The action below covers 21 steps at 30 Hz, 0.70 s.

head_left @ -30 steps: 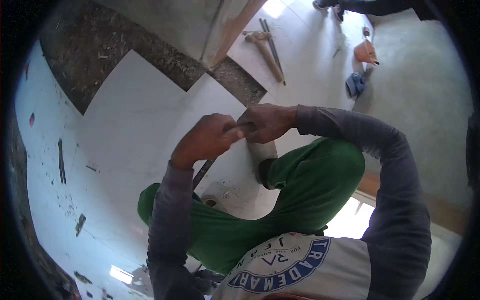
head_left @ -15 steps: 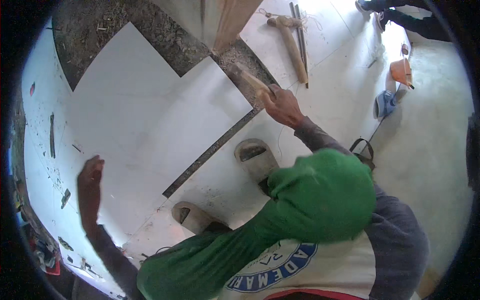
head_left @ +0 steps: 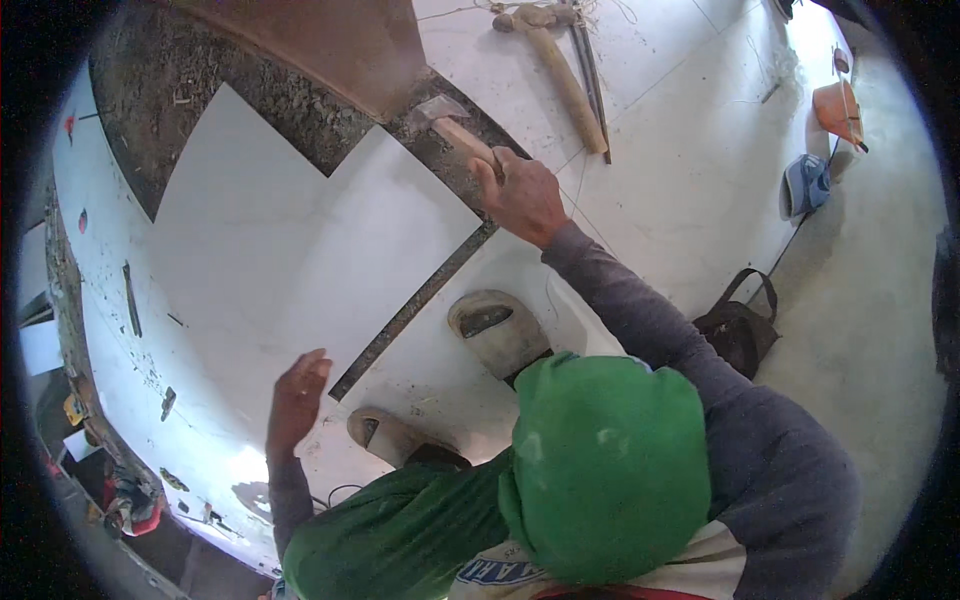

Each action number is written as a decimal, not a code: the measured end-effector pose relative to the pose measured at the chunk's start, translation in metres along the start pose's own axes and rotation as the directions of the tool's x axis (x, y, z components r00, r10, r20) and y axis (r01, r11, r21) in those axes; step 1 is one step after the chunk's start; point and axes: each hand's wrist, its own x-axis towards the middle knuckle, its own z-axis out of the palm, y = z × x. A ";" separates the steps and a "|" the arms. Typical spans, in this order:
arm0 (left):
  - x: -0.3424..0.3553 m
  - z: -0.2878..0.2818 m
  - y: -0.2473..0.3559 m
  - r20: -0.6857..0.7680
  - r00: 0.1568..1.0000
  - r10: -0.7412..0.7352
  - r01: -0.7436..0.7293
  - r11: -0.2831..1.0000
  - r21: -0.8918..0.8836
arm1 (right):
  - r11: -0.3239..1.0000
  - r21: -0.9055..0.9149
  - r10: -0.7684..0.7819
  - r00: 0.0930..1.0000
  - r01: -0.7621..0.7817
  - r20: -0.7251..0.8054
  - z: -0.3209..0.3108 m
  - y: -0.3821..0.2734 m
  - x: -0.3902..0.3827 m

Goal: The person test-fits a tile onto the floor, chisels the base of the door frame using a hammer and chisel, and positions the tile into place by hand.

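Note:
My right hand (head_left: 527, 198) grips a flat-bladed tool (head_left: 463, 136) by its pale wooden handle. Its broad metal end lies over the dark gritty strip between the large white tile and the neighbouring floor; whether it touches cannot be told. The white tile (head_left: 290, 220), with a notched far edge, spreads in front of me. My left hand (head_left: 298, 400) is held low, over the tile's near edge, fingers loosely bent and holding nothing. At the far side, a brown upright panel (head_left: 350, 50) rises beside the tool's blade.
Rough dirt (head_left: 140, 90) borders the tile at far left. A wooden-handled hammer (head_left: 560, 75) lies beside thin metal rods (head_left: 590, 80). On the right are an orange container (head_left: 838, 110), a blue cap-like item (head_left: 806, 185) and a black bag (head_left: 735, 335). Green cloth (head_left: 610, 460) covers the lower middle.
My left hand has moved right and nearer to me, off the tile's left side. My right hand, still gripping the flat-bladed tool, has shifted slightly left. The view has shifted too.

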 end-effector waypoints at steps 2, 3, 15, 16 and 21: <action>-0.001 0.014 0.020 0.055 0.998 -0.033 0.037 0.997 -0.063 | 1.000 -0.011 -0.015 1.000 0.014 -0.013 -0.003 0.004 0.000; -0.003 0.019 0.031 0.141 0.990 -0.004 0.028 0.986 -0.167 | 1.000 -0.005 -0.010 1.000 0.010 -0.004 -0.003 0.004 -0.001; 0.015 -0.005 0.068 0.145 0.989 0.018 0.005 0.988 -0.153 | 0.993 0.116 0.020 0.998 -0.012 -0.067 0.014 0.006 0.011; 0.018 -0.007 0.063 0.130 0.991 0.012 0.001 0.995 -0.100 | 0.971 0.208 0.133 0.990 -0.120 -0.054 0.020 0.006 0.017; 0.034 -0.028 0.050 0.089 0.990 0.108 -0.116 0.989 0.091 | 0.949 0.301 0.125 0.988 -0.093 -0.087 0.020 0.008 0.009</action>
